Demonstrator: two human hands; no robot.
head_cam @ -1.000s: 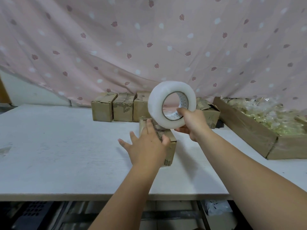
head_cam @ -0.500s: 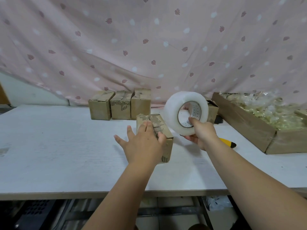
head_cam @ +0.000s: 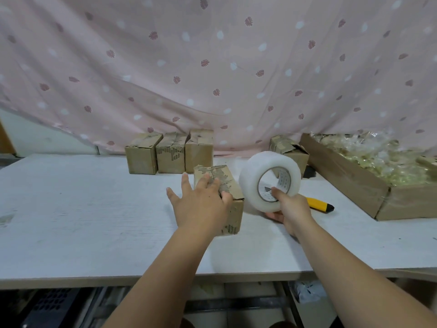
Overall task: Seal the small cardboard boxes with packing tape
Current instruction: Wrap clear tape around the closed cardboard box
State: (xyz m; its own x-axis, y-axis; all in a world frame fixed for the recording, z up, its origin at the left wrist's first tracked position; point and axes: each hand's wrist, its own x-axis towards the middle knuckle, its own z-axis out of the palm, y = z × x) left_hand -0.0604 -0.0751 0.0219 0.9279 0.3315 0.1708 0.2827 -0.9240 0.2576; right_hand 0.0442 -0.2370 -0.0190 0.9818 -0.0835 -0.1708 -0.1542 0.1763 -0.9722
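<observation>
A small cardboard box (head_cam: 233,200) lies lengthwise on the white table (head_cam: 82,209), near the middle. My left hand (head_cam: 201,204) rests on its top with fingers spread and nearly straight. Just right of the box, my right hand (head_cam: 290,209) grips a big roll of clear packing tape (head_cam: 255,176), thumb hooked inside the core, the roll low over the table. Three more small boxes (head_cam: 170,153) stand in a row at the back. Another small box (head_cam: 289,150) with a loose flap sits behind the roll.
A yellow utility knife (head_cam: 319,204) lies on the table right of my right hand. A long shallow cardboard tray (head_cam: 350,178) full of clear plastic packets fills the right side. A pink patterned curtain (head_cam: 212,67) hangs behind the table.
My right hand has carried the tape roll down and to the right, from above the box to beside it near the tabletop. My left hand stays on the box.
</observation>
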